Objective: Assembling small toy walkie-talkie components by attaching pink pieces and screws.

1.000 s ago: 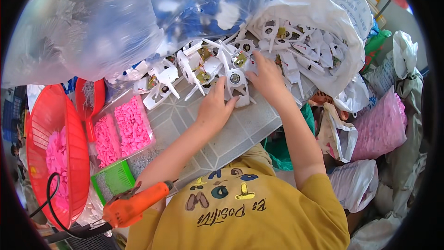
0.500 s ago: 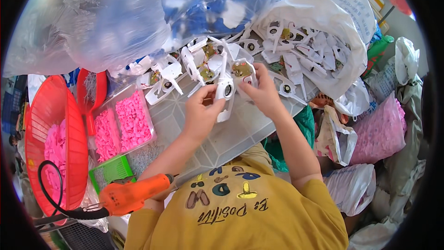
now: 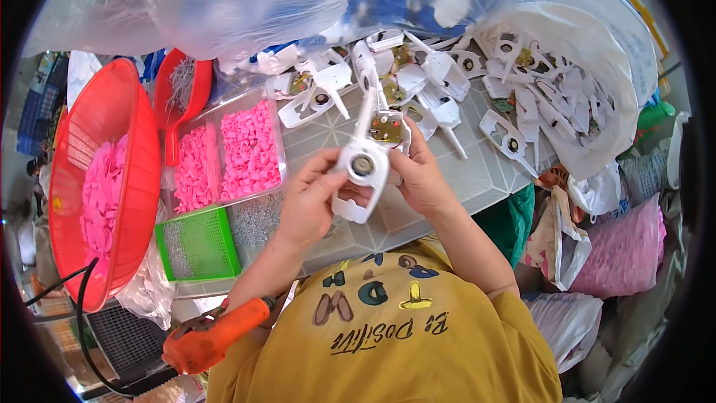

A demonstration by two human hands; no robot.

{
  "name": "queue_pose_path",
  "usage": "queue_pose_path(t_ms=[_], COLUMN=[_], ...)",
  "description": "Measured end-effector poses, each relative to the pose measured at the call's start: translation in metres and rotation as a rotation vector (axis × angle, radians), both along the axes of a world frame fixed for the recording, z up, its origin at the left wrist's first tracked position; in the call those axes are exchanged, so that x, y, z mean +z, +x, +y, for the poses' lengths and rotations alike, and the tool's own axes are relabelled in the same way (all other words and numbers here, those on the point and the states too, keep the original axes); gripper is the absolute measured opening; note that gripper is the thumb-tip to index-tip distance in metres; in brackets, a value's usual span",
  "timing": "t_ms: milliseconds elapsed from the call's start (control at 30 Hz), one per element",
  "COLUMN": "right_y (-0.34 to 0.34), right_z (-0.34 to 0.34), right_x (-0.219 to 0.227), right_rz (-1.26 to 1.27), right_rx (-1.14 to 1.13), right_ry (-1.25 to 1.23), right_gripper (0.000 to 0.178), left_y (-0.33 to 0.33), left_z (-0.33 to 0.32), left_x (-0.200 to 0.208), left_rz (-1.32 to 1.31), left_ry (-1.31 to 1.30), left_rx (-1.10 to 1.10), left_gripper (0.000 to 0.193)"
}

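White casing parts [image 3: 363, 165] rest gripped between half-curled left hand [image 3: 307, 198] and right hand [image 3: 424, 180].

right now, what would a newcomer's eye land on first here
Probably the red basket holding pink pieces, at far left. Then the orange power tool at lower left and, in the centre, the white plastic parts held by the left hand and right hand.

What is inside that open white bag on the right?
The white bag holds a jumble of white plastic parts, with a yellowish circuit board showing among them. Whatever lies beneath the upper pieces is covered.
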State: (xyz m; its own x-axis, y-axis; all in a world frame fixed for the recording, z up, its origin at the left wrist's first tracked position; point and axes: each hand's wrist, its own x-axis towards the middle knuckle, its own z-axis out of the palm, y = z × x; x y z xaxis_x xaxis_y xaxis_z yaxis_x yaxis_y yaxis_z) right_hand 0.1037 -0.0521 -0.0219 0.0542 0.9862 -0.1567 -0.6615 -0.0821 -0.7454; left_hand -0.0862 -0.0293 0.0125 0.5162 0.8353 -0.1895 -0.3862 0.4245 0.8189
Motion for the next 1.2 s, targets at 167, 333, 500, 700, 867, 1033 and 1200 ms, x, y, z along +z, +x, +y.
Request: queue_pose_path(t_ms=[167, 333, 500, 700, 867, 1033, 1200], right_y=[-0.005, -0.009, -0.014, -0.019, -0.021, -0.027, -0.036], right_z=[0.006, 0.006, 0.009, 0.009, 0.007, 0.007, 0.006], right_x=[0.014, 0.017, 0.019, 0.017, 0.010, 0.000, 0.003], right_rz=[0.206, 0.227, 0.118, 0.092, 0.090, 0.164, 0.218], right_rx=[0.135, 0.201, 0.253, 0.276, 0.295, 0.369, 0.451], right_ry=[0.021, 0.048, 0.077, 0.028, -0.036, -0.098, -0.180], right_gripper=[0.063, 0.067, 0.065, 0.060, 0.060, 0.062, 0.063], left_y=[-0.011, -0.018, -0.020, -0.029, -0.030, -0.044, -0.049], left_z=[-0.010, -0.008, -0.013, -0.010, -0.007, -0.001, 0.021], left_x=[-0.010, -0.002, 0.013, 0.011, 0.022, 0.026, 0.022], left_rz=[0.129, 0.367, 0.339, 0.556, 0.758, 0.910, 0.981], left_ry=[0.271, 0.704, 0.584, 0.842, 1.251, 1.239, 0.906], left_rx=[-0.205, -0.205, -0.228, -0.179, 0.026, 0.165, 0.488], left_gripper=[0.026, 0.030, 0.033, 0.034, 0.025, 0.021, 0.014])
